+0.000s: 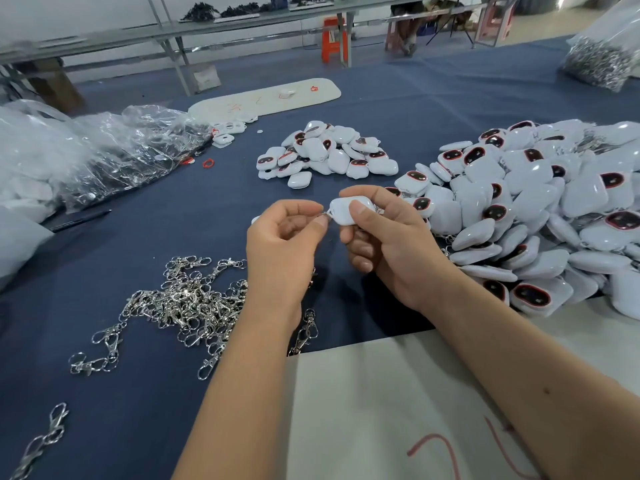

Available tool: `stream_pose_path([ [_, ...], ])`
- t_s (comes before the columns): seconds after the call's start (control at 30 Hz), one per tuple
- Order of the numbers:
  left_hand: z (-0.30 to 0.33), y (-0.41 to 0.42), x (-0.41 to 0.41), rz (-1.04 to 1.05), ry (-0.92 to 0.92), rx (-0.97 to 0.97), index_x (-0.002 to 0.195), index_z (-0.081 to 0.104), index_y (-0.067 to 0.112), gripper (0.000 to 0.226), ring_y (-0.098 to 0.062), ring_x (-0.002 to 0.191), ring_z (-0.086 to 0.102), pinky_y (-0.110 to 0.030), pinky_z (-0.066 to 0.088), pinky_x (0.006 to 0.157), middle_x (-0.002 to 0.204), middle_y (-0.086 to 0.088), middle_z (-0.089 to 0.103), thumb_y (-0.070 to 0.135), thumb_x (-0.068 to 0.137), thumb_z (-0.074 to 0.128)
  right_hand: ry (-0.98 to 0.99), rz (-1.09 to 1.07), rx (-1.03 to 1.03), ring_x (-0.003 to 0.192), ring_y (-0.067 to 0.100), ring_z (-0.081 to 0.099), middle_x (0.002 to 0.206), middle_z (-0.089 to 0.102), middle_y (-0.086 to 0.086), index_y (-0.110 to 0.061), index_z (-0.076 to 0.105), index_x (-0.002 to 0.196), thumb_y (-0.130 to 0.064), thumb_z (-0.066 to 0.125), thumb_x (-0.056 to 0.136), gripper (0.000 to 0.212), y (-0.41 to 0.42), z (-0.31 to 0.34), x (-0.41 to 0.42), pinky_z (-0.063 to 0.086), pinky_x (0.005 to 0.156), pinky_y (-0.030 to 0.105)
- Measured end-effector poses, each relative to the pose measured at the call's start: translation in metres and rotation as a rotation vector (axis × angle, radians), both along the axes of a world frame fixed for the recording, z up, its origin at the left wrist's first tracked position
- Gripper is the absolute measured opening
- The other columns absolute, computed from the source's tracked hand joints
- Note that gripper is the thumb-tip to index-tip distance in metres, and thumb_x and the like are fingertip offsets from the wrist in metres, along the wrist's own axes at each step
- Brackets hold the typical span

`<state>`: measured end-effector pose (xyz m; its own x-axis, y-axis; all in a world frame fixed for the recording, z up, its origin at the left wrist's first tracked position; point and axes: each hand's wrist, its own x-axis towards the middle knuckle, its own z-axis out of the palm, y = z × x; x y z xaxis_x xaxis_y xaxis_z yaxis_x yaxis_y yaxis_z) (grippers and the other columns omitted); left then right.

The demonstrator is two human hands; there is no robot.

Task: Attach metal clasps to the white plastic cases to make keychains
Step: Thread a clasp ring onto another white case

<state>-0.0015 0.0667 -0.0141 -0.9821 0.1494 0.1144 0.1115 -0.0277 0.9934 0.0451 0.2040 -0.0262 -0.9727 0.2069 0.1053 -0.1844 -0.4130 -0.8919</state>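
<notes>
Two hands meet above a dark blue cloth (363, 109) that covers the whole worktable in the head view. Behind the cloth stand grey metal benches (207, 29), an orange stool (333, 39) and a pale wall. A white sheet (398, 403) with red pen marks lies on the cloth under the right forearm.

The case (346, 211) is white, glossy and rounded, held in the air over the cloth. The right hand (388, 244) grasps it, thumb across its front and fingers curled behind. The left hand (284, 244) pinches a small silver clasp (325, 215) between thumb and forefinger, right at the case's left edge and touching it; how far the clasp is hooked in I cannot tell.

Left of and nearer than the case, a heap of loose clasps (187, 303) lies tangled on the cloth, with a few strays further out. Beyond the case sits a small pile (325, 154) of white cases, some showing a dark window ringed in red. Right of the case a large pile (540, 220) of the same spreads to the frame edge.

Far left of the case lie crumpled clear bags (114, 150), contents unclear. Far right and back, a clear bag (602, 60) holds silvery metal parts.
</notes>
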Motion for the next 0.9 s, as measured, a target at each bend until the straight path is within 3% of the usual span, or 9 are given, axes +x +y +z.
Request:
stream_pose_path([
  [0.07, 0.002, -0.001, 0.001, -0.048, -0.129, 0.135, 0.098, 0.071, 0.009, 0.011, -0.018, 0.077, 0.066, -0.033, 0.055, 0.078, 0.080, -0.005, 0.072, 0.001, 0.090, 0.072, 0.009, 0.005, -0.017, 0.048, 0.011, 0.038, 0.068, 0.059, 0.009, -0.007, 0.057, 0.126, -0.011, 0.051, 0.108, 0.019, 0.001, 0.000, 0.000, 0.038, 0.044, 0.022],
  [0.17, 0.006, 0.001, 0.005, -0.123, -0.235, 0.240, 0.098, 0.068, 0.007, 0.011, -0.019, 0.080, 0.072, -0.026, 0.059, 0.078, 0.084, -0.010, 0.076, -0.002, 0.095, 0.064, 0.028, 0.019, -0.042, 0.047, 0.010, 0.039, 0.068, 0.059, 0.009, -0.008, 0.057, 0.124, -0.009, 0.049, 0.108, 0.018, 0.001, -0.001, -0.001, 0.039, 0.044, 0.021],
  [0.4, 0.007, 0.000, 0.005, -0.095, -0.264, 0.309, 0.087, 0.072, 0.008, 0.015, -0.017, 0.073, 0.069, -0.022, 0.056, 0.068, 0.081, -0.011, 0.075, -0.004, 0.093, 0.065, 0.004, 0.022, -0.017, 0.047, 0.011, 0.037, 0.068, 0.059, 0.009, -0.008, 0.057, 0.124, -0.011, 0.050, 0.108, 0.018, 0.001, -0.001, -0.001, 0.037, 0.043, 0.022],
  [0.53, 0.001, 0.000, 0.002, -0.003, -0.076, 0.161, 0.086, 0.074, 0.010, 0.013, -0.017, 0.071, 0.068, -0.026, 0.055, 0.069, 0.076, -0.009, 0.073, -0.003, 0.088, 0.073, -0.017, 0.020, 0.015, 0.046, 0.011, 0.037, 0.067, 0.059, 0.008, -0.008, 0.058, 0.124, -0.012, 0.052, 0.107, 0.019, 0.000, 0.000, 0.000, 0.037, 0.042, 0.023],
  [0.7, -0.004, -0.007, -0.004, 0.043, 0.343, -0.266, 0.083, 0.077, 0.020, 0.014, -0.010, 0.068, 0.068, -0.025, 0.056, 0.067, 0.076, 0.007, 0.075, 0.005, 0.086, 0.077, -0.041, -0.012, 0.015, 0.046, 0.010, 0.037, 0.066, 0.060, 0.009, -0.006, 0.059, 0.119, -0.015, 0.055, 0.106, 0.016, 0.000, 0.000, -0.001, 0.036, 0.041, 0.021],
  [0.8, -0.002, -0.008, -0.002, 0.030, 0.485, -0.428, 0.084, 0.077, 0.021, 0.014, -0.011, 0.070, 0.067, -0.022, 0.054, 0.068, 0.076, 0.013, 0.073, 0.007, 0.086, 0.076, -0.047, -0.027, 0.037, 0.045, 0.010, 0.037, 0.065, 0.060, 0.008, -0.008, 0.060, 0.113, -0.018, 0.057, 0.106, 0.013, 0.000, -0.001, -0.001, 0.036, 0.040, 0.022],
  [0.9, 0.000, -0.008, -0.001, 0.010, 0.568, -0.521, 0.086, 0.077, 0.018, 0.013, -0.011, 0.072, 0.067, -0.035, 0.055, 0.073, 0.078, 0.011, 0.072, 0.006, 0.087, 0.074, -0.041, -0.049, 0.086, 0.045, 0.011, 0.038, 0.065, 0.060, 0.008, -0.011, 0.061, 0.108, -0.020, 0.059, 0.105, 0.009, -0.001, -0.001, 0.000, 0.037, 0.041, 0.022],
])
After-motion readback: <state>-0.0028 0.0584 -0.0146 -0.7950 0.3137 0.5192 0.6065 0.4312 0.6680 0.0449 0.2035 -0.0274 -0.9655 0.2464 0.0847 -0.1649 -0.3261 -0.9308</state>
